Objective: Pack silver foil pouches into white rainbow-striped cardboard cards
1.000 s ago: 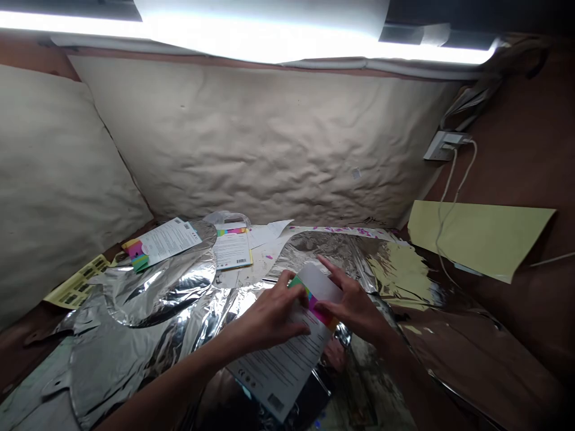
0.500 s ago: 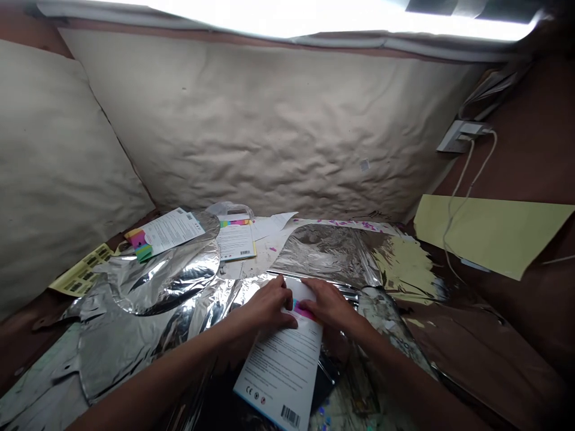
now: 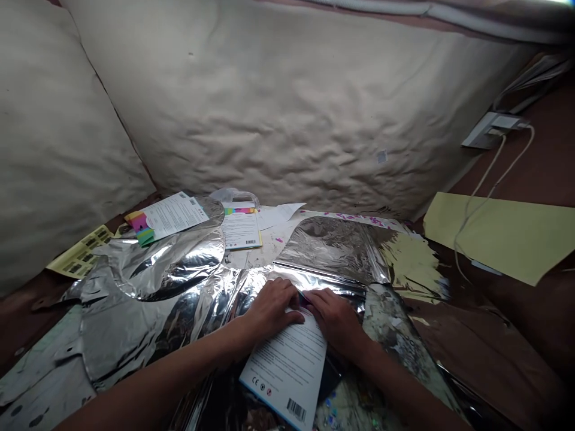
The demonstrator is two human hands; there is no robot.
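A white printed card with small text and a barcode lies on silver foil in front of me. My left hand presses down on the card's far left corner with its fingers curled over the edge. Beside it, touching, my right hand lies flat on the far right corner. The card's colourful top strip is hidden under both hands. A dark flat thing sticks out from beneath the card's right side.
Crumpled silver foil sheets cover the table. Two more printed cards lie at the back left, near yellow barcode labels. A yellow sheet and a wall socket with white cables are at the right.
The card's upper flap, raised between my fingers before, is now pressed flat under both hands. My view has tilted down, so the ceiling lamp has left the picture.
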